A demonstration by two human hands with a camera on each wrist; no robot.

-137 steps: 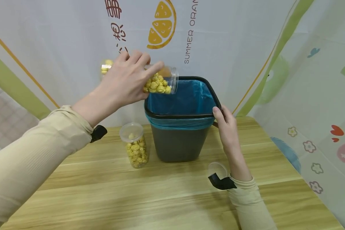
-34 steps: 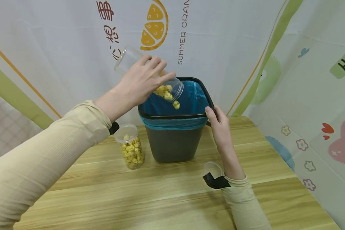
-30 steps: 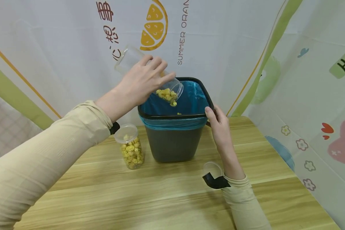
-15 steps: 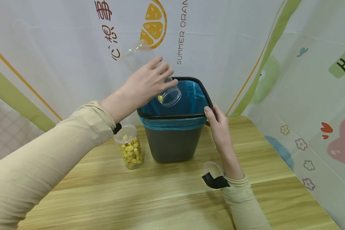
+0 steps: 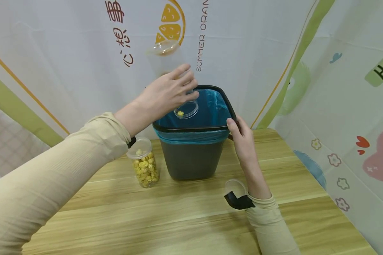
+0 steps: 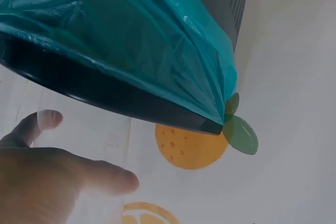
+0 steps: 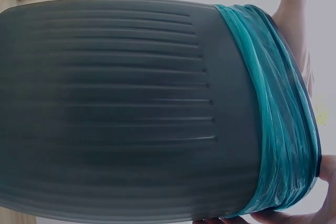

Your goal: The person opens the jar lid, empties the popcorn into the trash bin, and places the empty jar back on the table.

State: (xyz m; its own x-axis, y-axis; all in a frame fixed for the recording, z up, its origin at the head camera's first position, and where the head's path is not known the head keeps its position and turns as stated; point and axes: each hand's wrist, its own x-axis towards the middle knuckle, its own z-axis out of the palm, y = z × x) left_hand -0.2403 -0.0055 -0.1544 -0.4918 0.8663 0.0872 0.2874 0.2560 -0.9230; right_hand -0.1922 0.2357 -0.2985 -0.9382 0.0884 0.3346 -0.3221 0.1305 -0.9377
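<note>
My left hand (image 5: 161, 94) grips a clear plastic jar (image 5: 166, 58), tipped steeply with its mouth down over the trash bin (image 5: 193, 161). A piece of yellow popcorn (image 5: 180, 113) shows at the jar's mouth; the rest of the jar looks clear. The bin is dark grey, with a black rim and a blue bag (image 5: 217, 106) folded over its edge. At the rim's right front corner, my right hand (image 5: 245, 143) holds on, thumb on top. In the left wrist view, the thumb and a finger of my left hand (image 6: 42, 182) lie against the jar. The bin's bottom is hidden.
A lidded jar of yellow popcorn (image 5: 145, 170) stands left of the bin on the wooden table (image 5: 166, 219). A loose clear lid (image 5: 235, 186) lies beside my right wrist. Behind the bin hangs a white printed curtain (image 5: 242, 46).
The jar has gone from nearly level and well filled with popcorn to steeply mouth-down, its popcorn dropping into the bin. My right hand has kept its hold on the rim.
</note>
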